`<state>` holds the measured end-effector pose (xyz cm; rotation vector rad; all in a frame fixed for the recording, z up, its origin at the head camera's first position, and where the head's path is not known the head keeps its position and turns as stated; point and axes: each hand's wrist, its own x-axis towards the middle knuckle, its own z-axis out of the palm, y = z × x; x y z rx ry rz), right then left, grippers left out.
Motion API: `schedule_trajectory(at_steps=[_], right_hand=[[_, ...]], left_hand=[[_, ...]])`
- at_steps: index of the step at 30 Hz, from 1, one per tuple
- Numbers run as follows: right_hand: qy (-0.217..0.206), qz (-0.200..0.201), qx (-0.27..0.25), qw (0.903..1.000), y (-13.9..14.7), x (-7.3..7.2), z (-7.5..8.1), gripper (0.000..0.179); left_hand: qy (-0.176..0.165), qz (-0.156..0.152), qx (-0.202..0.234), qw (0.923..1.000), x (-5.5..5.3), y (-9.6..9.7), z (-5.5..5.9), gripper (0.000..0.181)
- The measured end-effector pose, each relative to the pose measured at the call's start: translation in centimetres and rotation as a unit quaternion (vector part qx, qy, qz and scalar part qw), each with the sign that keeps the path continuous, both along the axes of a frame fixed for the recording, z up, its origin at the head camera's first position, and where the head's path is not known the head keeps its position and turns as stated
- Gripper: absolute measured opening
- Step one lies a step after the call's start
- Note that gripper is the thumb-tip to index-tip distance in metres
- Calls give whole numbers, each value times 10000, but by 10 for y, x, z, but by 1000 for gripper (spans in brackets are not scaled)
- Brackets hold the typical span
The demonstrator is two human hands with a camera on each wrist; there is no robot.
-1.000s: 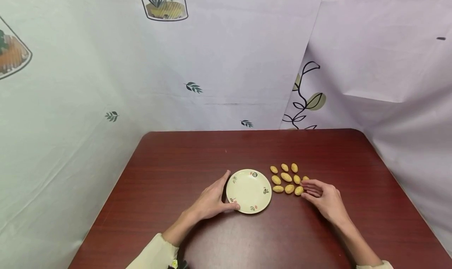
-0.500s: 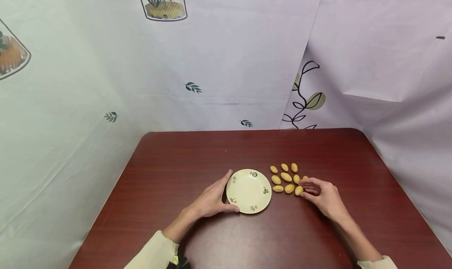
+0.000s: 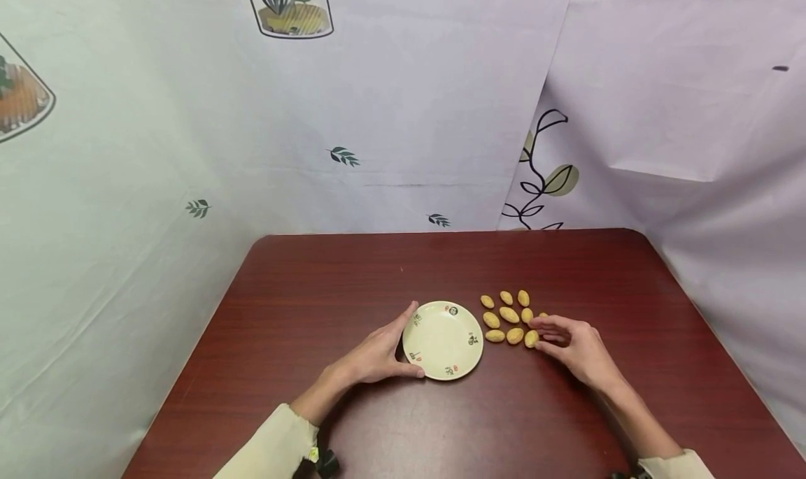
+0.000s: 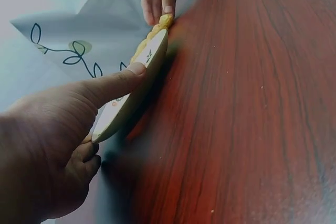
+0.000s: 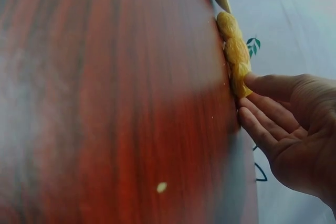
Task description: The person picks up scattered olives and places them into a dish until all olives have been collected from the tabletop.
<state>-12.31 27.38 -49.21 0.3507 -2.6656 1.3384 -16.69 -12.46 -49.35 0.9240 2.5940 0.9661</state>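
Observation:
My left hand (image 3: pixel 379 353) holds the cream plate (image 3: pixel 443 340) at its left side, thumb on the near rim and fingers along the far-left edge. In the left wrist view the thumb lies over the plate's rim (image 4: pixel 148 80). Small printed motifs dot the plate. To its right, several yellow oval pieces (image 3: pixel 508 315) with a bumpy surface lie in rough rows. At their right end is my right hand (image 3: pixel 582 349), its fingers loosely extended. Its thumb touches the nearest end piece (image 5: pixel 241 80) in the right wrist view. One piece (image 3: pixel 543 316) is partly hidden behind the fingers.
A dark red wooden table (image 3: pixel 302 283) carries everything. Pale printed cloth (image 3: pixel 403 101) hangs behind it and along both sides. The plate's right rim lies close to the first column of yellow pieces.
My right hand has shifted slightly left, bringing its fingertips nearer the end pieces. The left hand stays at the plate, and the plate and yellow pieces keep their arrangement.

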Motion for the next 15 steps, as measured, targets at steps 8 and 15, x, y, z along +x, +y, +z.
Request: schedule_trajectory(at_steps=[8, 15], right_hand=[[-112, 33, 108, 9999, 1, -1, 0, 35], [5, -35, 276, 9996, -1, -2, -1, 32]], left_hand=[[150, -220, -108, 9996, -2, -1, 2, 129], [223, -195, -170, 9994, -2, 1, -2, 130]])
